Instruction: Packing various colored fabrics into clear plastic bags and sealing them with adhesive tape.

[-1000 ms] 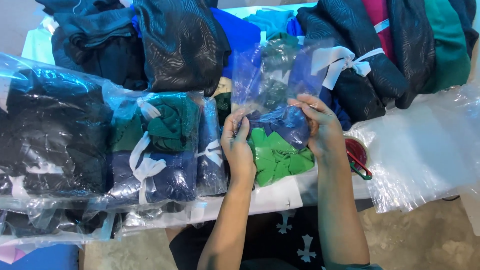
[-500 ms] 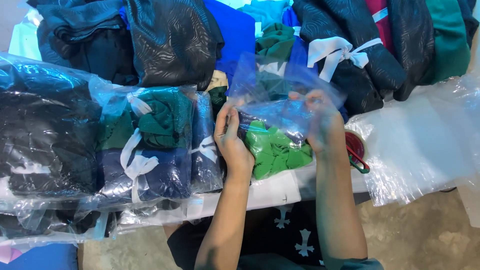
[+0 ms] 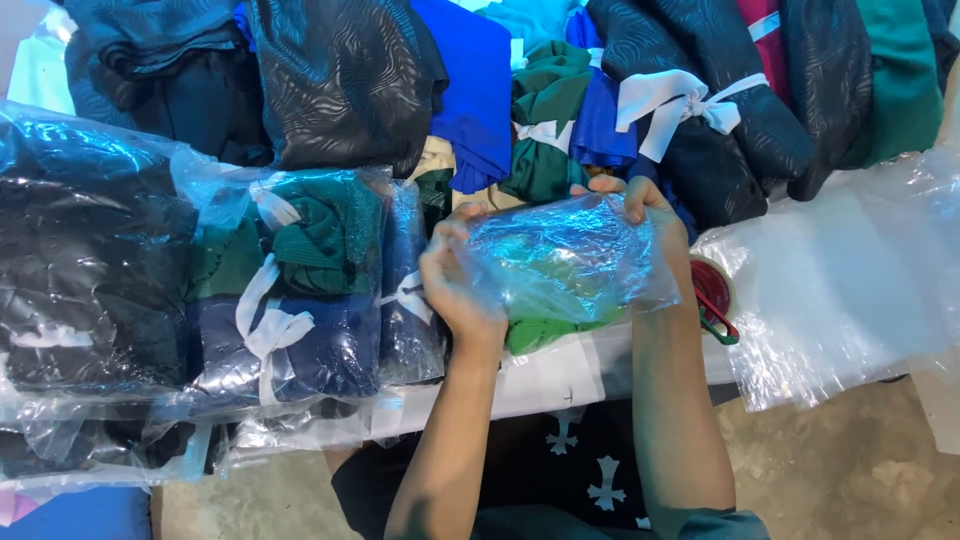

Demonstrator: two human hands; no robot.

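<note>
We see only a strip of the green cloth [image 3: 540, 332] below the clear plastic bag [image 3: 565, 262]; glare on the film blurs the rest. The bag covers the palm of our right hand [image 3: 655, 225] and most fingers of our left hand [image 3: 460, 285]. Our right forearm hides part of the red tape dispenser [image 3: 712, 290]. The bagged dark bundle [image 3: 85, 270] runs off the left edge, and the stack of empty bags [image 3: 850, 280] off the right.

clear plastic bag [image 3: 570, 262], green cloth [image 3: 545, 332] inside
</note>
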